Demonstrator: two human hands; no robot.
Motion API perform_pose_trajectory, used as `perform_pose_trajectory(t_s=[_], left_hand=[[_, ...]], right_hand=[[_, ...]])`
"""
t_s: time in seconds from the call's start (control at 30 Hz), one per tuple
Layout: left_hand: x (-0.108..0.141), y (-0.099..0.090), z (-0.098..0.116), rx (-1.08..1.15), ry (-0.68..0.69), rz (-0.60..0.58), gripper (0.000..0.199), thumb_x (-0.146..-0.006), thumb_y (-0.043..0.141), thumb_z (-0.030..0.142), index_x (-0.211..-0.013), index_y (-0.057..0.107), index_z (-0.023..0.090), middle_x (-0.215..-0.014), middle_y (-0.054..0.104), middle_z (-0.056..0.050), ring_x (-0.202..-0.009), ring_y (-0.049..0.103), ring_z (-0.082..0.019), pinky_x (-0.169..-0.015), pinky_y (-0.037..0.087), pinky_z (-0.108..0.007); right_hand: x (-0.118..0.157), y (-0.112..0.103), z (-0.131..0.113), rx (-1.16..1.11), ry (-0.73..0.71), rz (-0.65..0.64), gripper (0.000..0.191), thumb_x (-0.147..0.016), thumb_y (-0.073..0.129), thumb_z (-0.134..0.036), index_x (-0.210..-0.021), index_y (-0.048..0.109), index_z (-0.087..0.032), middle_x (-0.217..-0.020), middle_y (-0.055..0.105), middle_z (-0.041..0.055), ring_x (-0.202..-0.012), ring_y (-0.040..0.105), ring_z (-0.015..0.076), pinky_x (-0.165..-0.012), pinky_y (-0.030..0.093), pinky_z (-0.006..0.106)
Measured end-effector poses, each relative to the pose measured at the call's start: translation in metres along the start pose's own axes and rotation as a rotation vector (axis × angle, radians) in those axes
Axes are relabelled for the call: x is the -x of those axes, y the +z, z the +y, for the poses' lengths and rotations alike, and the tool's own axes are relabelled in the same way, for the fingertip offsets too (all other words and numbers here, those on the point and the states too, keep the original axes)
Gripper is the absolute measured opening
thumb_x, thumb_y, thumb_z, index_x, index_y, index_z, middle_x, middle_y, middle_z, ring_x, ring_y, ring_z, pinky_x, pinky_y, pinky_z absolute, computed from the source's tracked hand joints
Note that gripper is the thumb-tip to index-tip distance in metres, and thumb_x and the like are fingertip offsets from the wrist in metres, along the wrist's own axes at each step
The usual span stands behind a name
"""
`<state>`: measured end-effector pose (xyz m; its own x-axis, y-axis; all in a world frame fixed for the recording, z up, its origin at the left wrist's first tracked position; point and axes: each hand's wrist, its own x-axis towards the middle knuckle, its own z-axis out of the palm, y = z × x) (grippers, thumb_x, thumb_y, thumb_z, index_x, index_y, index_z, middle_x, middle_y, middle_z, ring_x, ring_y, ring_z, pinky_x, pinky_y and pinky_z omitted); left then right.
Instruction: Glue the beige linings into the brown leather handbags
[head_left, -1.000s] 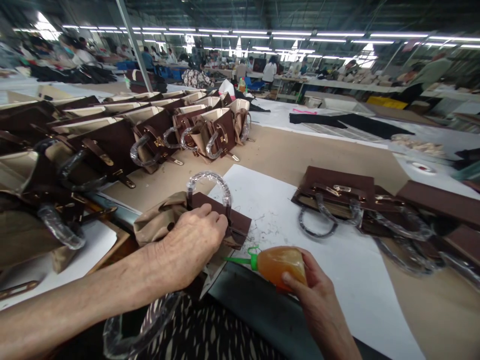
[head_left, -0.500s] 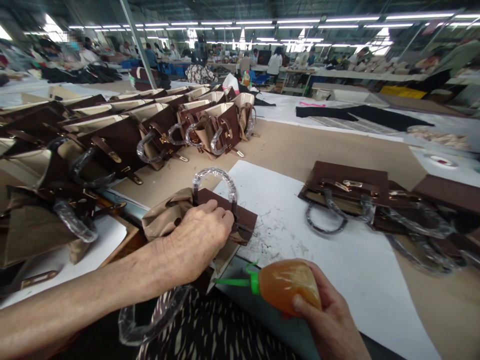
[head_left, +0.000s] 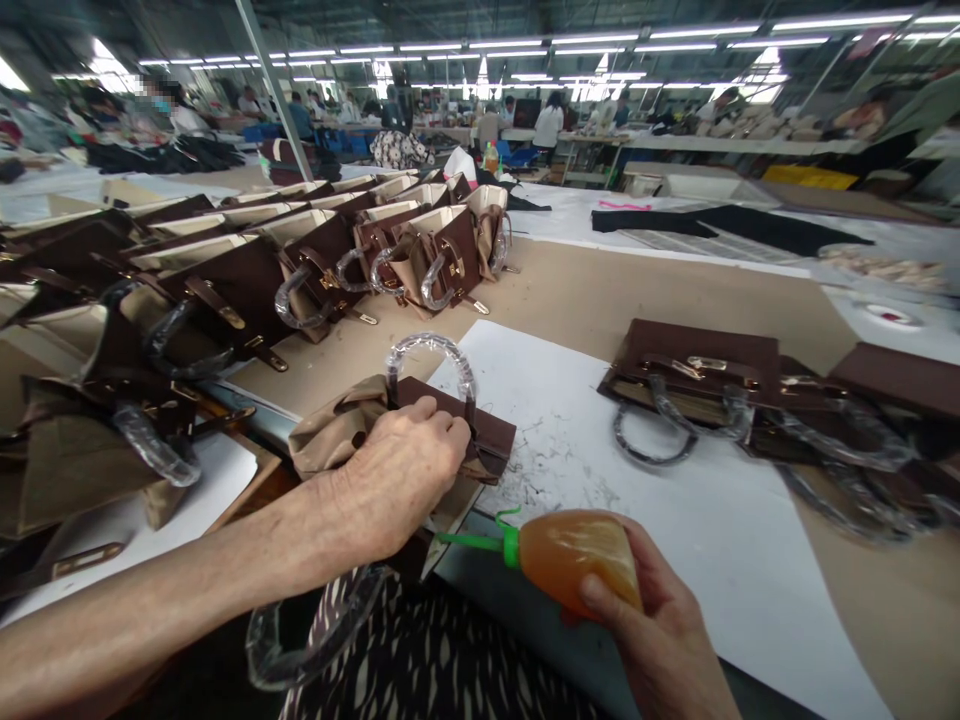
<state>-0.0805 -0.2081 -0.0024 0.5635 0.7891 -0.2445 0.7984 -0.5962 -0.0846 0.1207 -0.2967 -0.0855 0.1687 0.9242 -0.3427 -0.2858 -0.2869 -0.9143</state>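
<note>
My left hand [head_left: 409, 465] is closed on a brown handbag [head_left: 491, 430] at the table's front edge; its fingertips are hidden behind the knuckles. One plastic-wrapped handle of the bag arches up beyond the hand, and another hangs below my forearm over the patterned cloth on my lap. Tan fabric bulges out at the bag's left. In my right hand [head_left: 645, 610] is a squeeze bottle [head_left: 574, 560] of amber liquid, tilted on its side. Its green nozzle points left, with the tip close to the bag's lower edge below my left hand; whether they touch I cannot tell.
Rows of open brown handbags [head_left: 225, 290] stand on the left. More handbags [head_left: 697, 360] lie flat at the right, beside white paper [head_left: 675, 540] strewn with dark scraps. Black fabric pieces [head_left: 735, 230] lie farther back. Several people work at distant tables.
The bottle has tipped slightly, and its nozzle tip has shifted a little up and right. My left hand keeps its hold on the handbag. The view has moved slightly.
</note>
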Motion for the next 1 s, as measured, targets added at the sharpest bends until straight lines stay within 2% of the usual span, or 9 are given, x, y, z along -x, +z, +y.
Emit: perform_pose_trajectory(t_s=[0.13, 0.4, 0.5, 0.7, 1.0], left_hand=[[0.001, 0.001, 0.000, 0.012, -0.024, -0.023, 0.007, -0.077, 0.053, 0.013, -0.084, 0.052, 0.014, -0.087, 0.057, -0.007, -0.084, 0.048, -0.021, -0.072, 0.044, -0.034], [0.001, 0.003, -0.001, 0.047, -0.028, -0.005, 0.006, -0.078, 0.053, 0.014, -0.084, 0.052, 0.014, -0.086, 0.057, -0.008, -0.084, 0.048, -0.022, -0.072, 0.044, -0.034], [0.001, 0.002, -0.001, 0.052, -0.013, 0.019, 0.007, -0.077, 0.055, 0.013, -0.083, 0.052, 0.014, -0.084, 0.057, -0.008, -0.083, 0.049, -0.022, -0.073, 0.043, -0.034], [0.001, 0.001, -0.001, 0.046, 0.000, 0.022, 0.007, -0.077, 0.055, 0.013, -0.083, 0.052, 0.014, -0.084, 0.058, -0.008, -0.082, 0.049, -0.022, -0.072, 0.042, -0.033], [0.001, 0.012, -0.005, 0.040, -0.012, 0.034, 0.008, -0.079, 0.052, 0.013, -0.086, 0.051, 0.015, -0.087, 0.057, -0.006, -0.084, 0.047, -0.023, -0.067, 0.041, -0.034]], right_hand=[[0.002, 0.003, 0.002, 0.025, -0.011, 0.039, 0.048, -0.055, 0.079, -0.038, -0.095, 0.058, -0.022, -0.077, 0.065, 0.0014, -0.064, 0.056, 0.0172, -0.048, 0.047, 0.022], [0.017, 0.001, -0.002, 0.026, 0.069, -0.014, 0.048, -0.054, 0.079, -0.040, -0.094, 0.060, -0.023, -0.078, 0.066, 0.0018, -0.065, 0.058, 0.0184, -0.048, 0.047, 0.023], [0.014, 0.000, 0.001, -0.036, 0.088, -0.039, 0.044, -0.058, 0.077, -0.041, -0.093, 0.059, -0.022, -0.077, 0.065, 0.0028, -0.064, 0.058, 0.0188, -0.046, 0.046, 0.023], [0.007, -0.003, 0.007, -0.099, 0.098, -0.005, 0.044, -0.063, 0.075, -0.043, -0.096, 0.059, -0.019, -0.082, 0.066, 0.0059, -0.063, 0.059, 0.0188, -0.047, 0.048, 0.025], [0.009, 0.000, 0.010, -0.113, 0.134, -0.016, 0.046, -0.061, 0.077, -0.044, -0.098, 0.059, -0.021, -0.081, 0.066, 0.0048, -0.066, 0.061, 0.0203, -0.046, 0.047, 0.024]])
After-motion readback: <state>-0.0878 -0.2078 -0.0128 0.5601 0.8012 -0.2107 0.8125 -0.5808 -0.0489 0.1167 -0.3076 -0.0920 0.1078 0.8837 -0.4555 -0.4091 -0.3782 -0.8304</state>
